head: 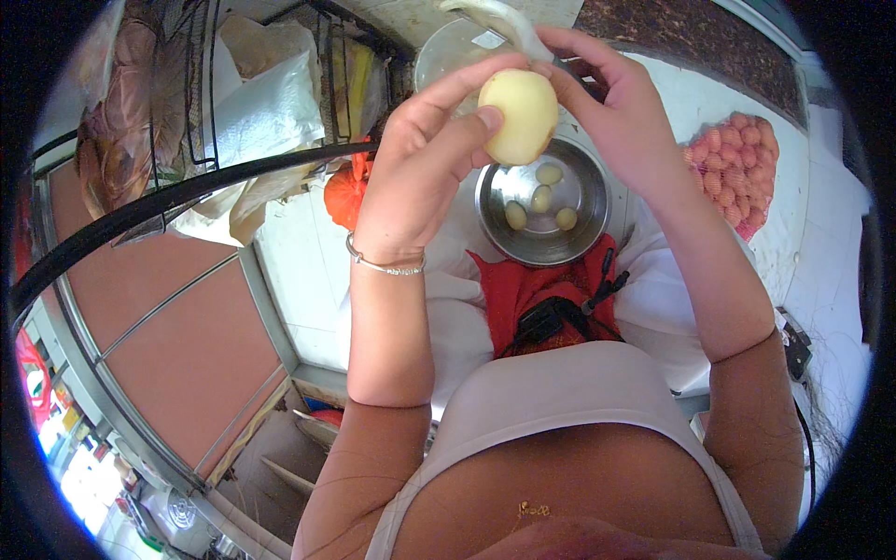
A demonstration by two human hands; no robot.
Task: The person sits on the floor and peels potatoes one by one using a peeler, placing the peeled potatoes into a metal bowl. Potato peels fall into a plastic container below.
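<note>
My left hand (427, 150) holds a peeled pale-yellow potato (519, 119) up in front of me, its thumb pressed on the near face. A small brown patch marks the potato's lower right edge. On the far side, the fingertips of my right hand (602, 87) come close to the potato's top. A dark thing (584, 70) shows partly under the right fingers, and a pale curved piece (500, 17) reaches to them; whether either is gripped is unclear. Below the hands stands a stainless steel bowl (595, 231) with several small peeled potatoes (541, 199) inside.
A red mesh bag of round produce (735, 168) lies right. Behind my left hand are a translucent container (437, 59) and an orange-red bag (343, 196). A wire rack (192, 84) and black curved bar (175, 185) occupy the left. Red cloth (511, 280) with black cables (553, 318) lies between my legs.
</note>
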